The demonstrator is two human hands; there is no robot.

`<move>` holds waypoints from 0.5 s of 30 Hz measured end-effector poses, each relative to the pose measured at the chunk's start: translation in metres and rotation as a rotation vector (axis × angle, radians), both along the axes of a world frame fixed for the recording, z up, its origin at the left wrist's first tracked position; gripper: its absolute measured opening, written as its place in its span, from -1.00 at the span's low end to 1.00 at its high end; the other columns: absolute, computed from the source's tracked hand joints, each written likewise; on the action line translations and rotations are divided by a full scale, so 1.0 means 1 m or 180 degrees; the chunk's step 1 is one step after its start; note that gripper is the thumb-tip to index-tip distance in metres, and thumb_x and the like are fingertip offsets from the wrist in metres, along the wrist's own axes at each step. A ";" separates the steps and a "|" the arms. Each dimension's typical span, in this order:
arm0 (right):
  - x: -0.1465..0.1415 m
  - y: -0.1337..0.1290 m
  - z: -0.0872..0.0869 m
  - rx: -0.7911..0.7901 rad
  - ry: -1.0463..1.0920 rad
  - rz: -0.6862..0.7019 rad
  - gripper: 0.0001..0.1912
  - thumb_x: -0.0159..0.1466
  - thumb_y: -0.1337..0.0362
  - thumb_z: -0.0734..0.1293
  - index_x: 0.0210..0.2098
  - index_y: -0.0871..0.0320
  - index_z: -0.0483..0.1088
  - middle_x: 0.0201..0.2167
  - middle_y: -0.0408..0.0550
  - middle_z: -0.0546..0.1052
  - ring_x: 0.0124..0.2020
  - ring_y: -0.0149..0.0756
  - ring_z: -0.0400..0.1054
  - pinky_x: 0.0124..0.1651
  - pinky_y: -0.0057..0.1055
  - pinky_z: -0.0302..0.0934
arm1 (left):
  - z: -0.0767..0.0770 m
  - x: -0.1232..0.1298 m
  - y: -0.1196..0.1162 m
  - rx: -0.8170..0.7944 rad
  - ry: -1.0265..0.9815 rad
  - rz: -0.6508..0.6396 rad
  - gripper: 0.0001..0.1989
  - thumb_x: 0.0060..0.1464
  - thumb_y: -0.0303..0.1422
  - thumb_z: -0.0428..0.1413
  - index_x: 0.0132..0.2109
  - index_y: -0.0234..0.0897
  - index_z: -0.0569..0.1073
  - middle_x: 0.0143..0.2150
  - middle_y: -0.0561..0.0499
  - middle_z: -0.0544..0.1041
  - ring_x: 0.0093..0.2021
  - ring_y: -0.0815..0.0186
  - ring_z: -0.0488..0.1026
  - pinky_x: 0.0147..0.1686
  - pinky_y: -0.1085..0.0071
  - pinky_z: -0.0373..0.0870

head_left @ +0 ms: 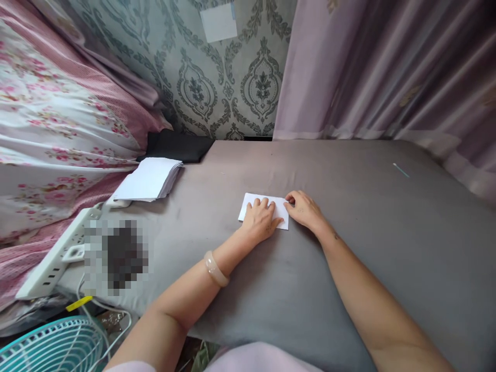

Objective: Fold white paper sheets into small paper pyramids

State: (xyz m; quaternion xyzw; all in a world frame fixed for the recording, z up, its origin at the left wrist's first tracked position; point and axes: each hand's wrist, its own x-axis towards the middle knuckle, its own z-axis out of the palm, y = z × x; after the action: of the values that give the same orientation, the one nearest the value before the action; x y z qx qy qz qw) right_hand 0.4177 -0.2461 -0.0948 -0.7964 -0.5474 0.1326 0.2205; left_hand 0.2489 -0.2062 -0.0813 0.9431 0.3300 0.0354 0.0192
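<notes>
A small folded sheet of white paper (pixel 279 211) lies flat on the grey-covered surface in front of me. My left hand (pixel 260 218) rests on top of it with fingers spread, covering its middle. At the paper's right edge, near the far corner, my right hand (pixel 304 207) has thumb and fingers pinched together on the paper. The underside of the paper is hidden.
A stack of white paper (pixel 151 178) sits at the left, before a black flat item (pixel 176 145). A white power strip (pixel 64 253) lies along the left edge, above a teal fan (pixel 58 343). A thin stick (pixel 401 170) lies far right. Curtains hang both sides.
</notes>
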 end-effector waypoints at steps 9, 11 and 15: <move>-0.006 0.005 -0.005 0.0306 0.0337 0.0057 -0.84 0.18 0.31 0.26 -0.23 0.11 0.39 -0.31 -0.08 0.51 -0.37 -0.34 0.34 -0.25 -0.39 0.18 | -0.012 -0.003 -0.006 0.0081 -0.0195 0.0058 -0.47 0.27 -0.04 -0.17 0.20 -0.30 0.24 0.19 -0.22 0.30 0.10 -0.02 0.26 0.07 0.04 0.19; -0.007 0.006 -0.006 0.0344 0.0444 0.0047 -0.82 0.18 0.32 0.26 -0.21 0.12 0.40 -0.34 -0.10 0.52 -0.40 -0.36 0.33 -0.26 -0.39 0.19 | -0.014 -0.004 -0.005 0.0100 -0.0191 0.0052 -0.46 0.27 -0.04 -0.17 0.21 -0.31 0.24 0.19 -0.22 0.30 0.11 -0.02 0.25 0.09 0.04 0.18; -0.005 0.009 -0.011 0.0427 0.0632 -0.0007 -0.71 0.14 0.31 0.30 -0.12 0.16 0.43 -0.35 -0.10 0.52 -0.40 -0.38 0.33 -0.23 -0.39 0.21 | -0.014 -0.004 -0.004 0.0117 -0.0185 0.0030 -0.45 0.28 -0.05 -0.18 0.21 -0.33 0.24 0.20 -0.22 0.30 0.11 -0.03 0.25 0.09 0.03 0.18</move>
State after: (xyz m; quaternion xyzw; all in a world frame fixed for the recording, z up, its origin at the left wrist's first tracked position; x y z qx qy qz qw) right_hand 0.4127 -0.2368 -0.1055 -0.7634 -0.5295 0.1737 0.3265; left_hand 0.2452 -0.2100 -0.0953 0.9403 0.3330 0.0690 0.0112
